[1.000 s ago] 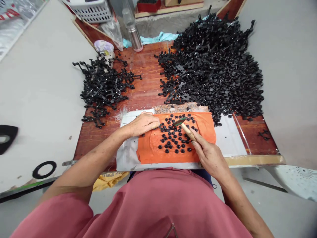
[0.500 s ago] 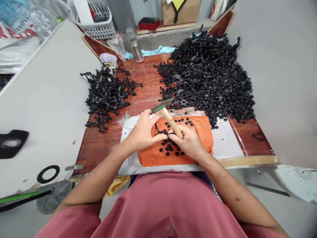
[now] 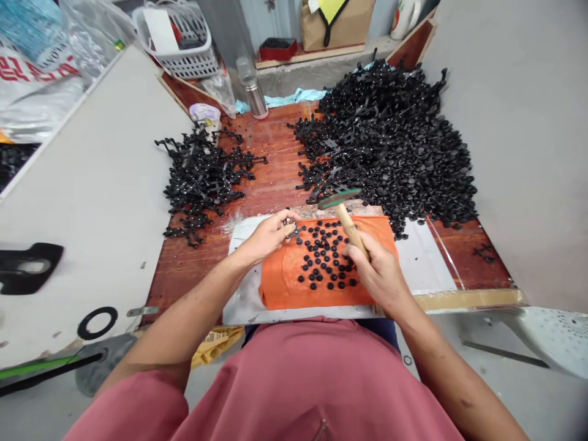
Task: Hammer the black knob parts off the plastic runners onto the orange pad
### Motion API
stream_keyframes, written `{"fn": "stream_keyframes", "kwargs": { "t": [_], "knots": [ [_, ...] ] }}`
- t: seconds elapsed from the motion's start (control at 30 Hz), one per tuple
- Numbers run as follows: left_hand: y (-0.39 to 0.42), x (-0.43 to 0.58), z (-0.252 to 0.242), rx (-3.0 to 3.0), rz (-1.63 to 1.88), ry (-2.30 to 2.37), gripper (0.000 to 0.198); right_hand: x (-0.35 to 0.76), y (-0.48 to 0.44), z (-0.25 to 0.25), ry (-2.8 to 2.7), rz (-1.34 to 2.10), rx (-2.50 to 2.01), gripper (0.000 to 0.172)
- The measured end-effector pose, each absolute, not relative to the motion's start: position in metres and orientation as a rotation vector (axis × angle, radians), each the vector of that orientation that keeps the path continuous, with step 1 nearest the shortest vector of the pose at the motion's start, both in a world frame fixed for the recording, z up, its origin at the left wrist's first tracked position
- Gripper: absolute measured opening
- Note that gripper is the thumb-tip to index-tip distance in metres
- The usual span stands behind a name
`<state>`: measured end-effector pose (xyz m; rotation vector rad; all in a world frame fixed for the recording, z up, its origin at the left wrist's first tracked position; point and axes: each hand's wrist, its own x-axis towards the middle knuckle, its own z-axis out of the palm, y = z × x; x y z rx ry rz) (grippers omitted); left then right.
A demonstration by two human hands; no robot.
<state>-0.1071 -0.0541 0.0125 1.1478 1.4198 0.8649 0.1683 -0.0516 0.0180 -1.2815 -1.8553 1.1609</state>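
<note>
My right hand (image 3: 379, 272) is closed round the wooden handle of a small hammer (image 3: 343, 209), whose green head points left above the far edge of an orange cloth (image 3: 280, 282). Several small black round caps (image 3: 324, 257) lie scattered on that cloth. At the cloth's far left corner my left hand (image 3: 266, 236) pinches a thin black plastic sprue piece (image 3: 293, 230). The cloth rests on a grey metal plate (image 3: 239, 294) at the near edge of the wooden table (image 3: 271, 177).
A big heap of black plastic sprues with caps (image 3: 395, 141) fills the table's far right. A smaller heap of bare black sprues (image 3: 202, 174) lies at the left. A steel flask (image 3: 252, 89) and a white basket (image 3: 179, 43) stand at the back. White boards flank both sides.
My right hand has swung the hammer from over the middle of the cloth to the right, uncovering the caps. My left hand slid back to the cloth's left corner with the sprue piece.
</note>
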Motion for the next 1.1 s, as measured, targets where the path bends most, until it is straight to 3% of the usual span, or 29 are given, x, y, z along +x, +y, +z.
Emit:
{"fn": "stream_keyframes", "kwargs": {
  "t": [0.4, 0.67, 1.1],
  "knots": [
    [-0.027, -0.102, -0.011, 0.944, 0.801, 1.345, 0.037, 0.246, -0.081, -0.030, -1.683, 1.219, -1.549, 0.047],
    [-0.026, -0.100, -0.012, 1.042, 0.800, 1.410, 0.025, 0.244, -0.079, -0.031, -1.630, 1.264, -1.542, 0.044],
    [-0.025, -0.101, -0.012, 1.094, 0.789, 1.408, 0.022, 0.245, -0.079, -0.034, -1.725, 1.165, -1.477, 0.047]
  ]
}}
